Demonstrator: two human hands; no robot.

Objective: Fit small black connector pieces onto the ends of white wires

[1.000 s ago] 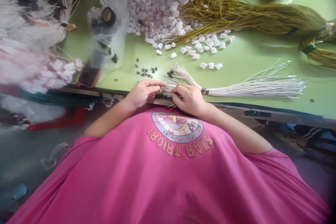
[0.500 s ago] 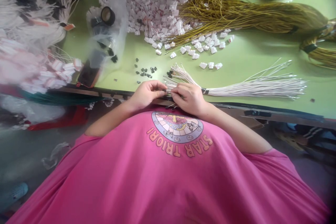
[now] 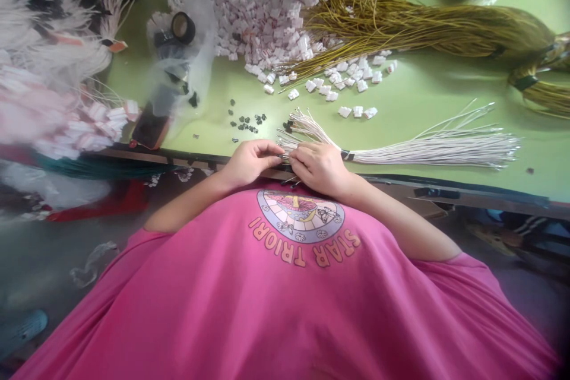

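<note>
A tied bundle of white wires lies along the table's front edge, its left ends fanned out. Over that fanned end my right hand is closed, fingers curled around a few of the wires. My left hand meets it from the left, thumb and forefinger pinched on a tiny dark piece at the wire tips; its exact kind is too small to make out. Just beyond my left hand, several small black plastic pieces are scattered. A black tape band wraps the bundle right of my right hand.
White connector housings are heaped at the back, a few loose ones nearer. Long yellow wires stretch to the right. Left are a tape roll on a plastic bag, a dark phone-like object and white-wired connectors.
Both hands stay almost in place at the wire ends. The fingers of my right hand have shifted slightly, and my left hand has dipped a little.
</note>
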